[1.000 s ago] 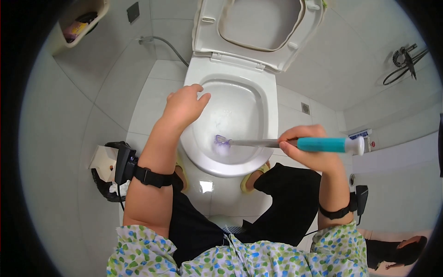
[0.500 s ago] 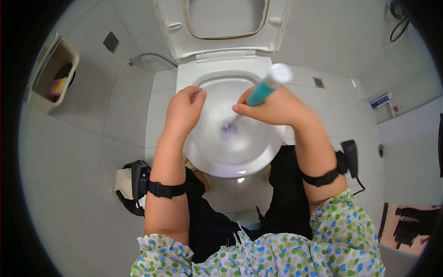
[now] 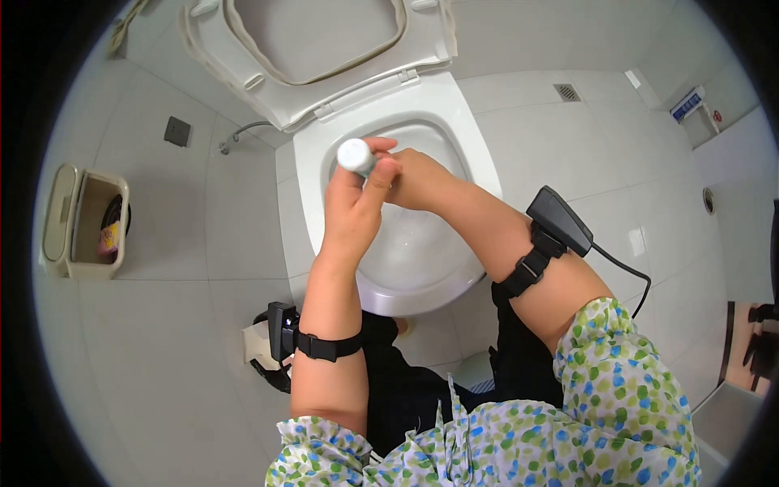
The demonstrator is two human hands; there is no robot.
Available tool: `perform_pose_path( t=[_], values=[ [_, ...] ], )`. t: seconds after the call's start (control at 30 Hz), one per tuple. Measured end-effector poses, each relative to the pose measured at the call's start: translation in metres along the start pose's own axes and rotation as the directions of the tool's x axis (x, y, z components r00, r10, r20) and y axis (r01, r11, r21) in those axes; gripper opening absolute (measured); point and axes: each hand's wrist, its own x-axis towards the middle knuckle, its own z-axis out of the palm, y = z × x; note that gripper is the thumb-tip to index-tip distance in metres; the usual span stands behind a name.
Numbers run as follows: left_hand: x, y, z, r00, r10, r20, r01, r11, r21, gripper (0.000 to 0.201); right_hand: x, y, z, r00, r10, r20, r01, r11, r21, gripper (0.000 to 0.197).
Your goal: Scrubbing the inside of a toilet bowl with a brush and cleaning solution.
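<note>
A toilet brush is held at a tilt over the white toilet bowl (image 3: 489,166). Only the white end cap (image 3: 355,155) and a short bit of its handle show. My left hand (image 3: 350,213) is closed round the handle just below the cap, thumb on the near side. Against it, my right hand (image 3: 418,180) is closed at the handle too, its fingertips partly covered by my left thumb. Bristles and lower shaft are hidden behind my hands. Some water with small bubbles lies at the bottom of the bowl.
The raised seat and lid (image 3: 320,49) lean back behind the bowl. An open beige wall box (image 3: 85,268) holding a dark item and a yellow-pink packet is at left. A hose (image 3: 247,130) runs behind the toilet; a floor drain (image 3: 567,92) lies to the right.
The brush has come up and left, and its bristles no longer show in the bowl. My left hand has closed on the handle; my right hand has moved left beside it. The view has turned.
</note>
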Motion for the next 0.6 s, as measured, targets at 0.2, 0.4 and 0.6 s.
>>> perform_pose_path(
  t=[0.2, 0.4, 0.6],
  values=[
    [0.004, 0.023, 0.001, 0.991, 0.112, 0.069, -0.117, 0.989, 0.086, 0.046, -0.001, 0.008, 0.0, 0.982, -0.136, 0.127, 0.148, 0.986, -0.083, 0.015],
    [-0.002, 0.082, -0.031, 0.975, 0.221, -0.032, -0.222, 0.975, -0.014, 0.052, -0.034, -0.065, -0.007, 0.939, -0.344, -0.015, 0.344, 0.939, -0.011, 0.018],
    [0.001, 0.112, -0.007, 0.871, 0.484, -0.081, -0.473, 0.872, 0.124, 0.046, -0.033, -0.087, -0.005, 0.85, -0.339, -0.402, 0.418, 0.9, 0.126, 0.016]
  ],
)
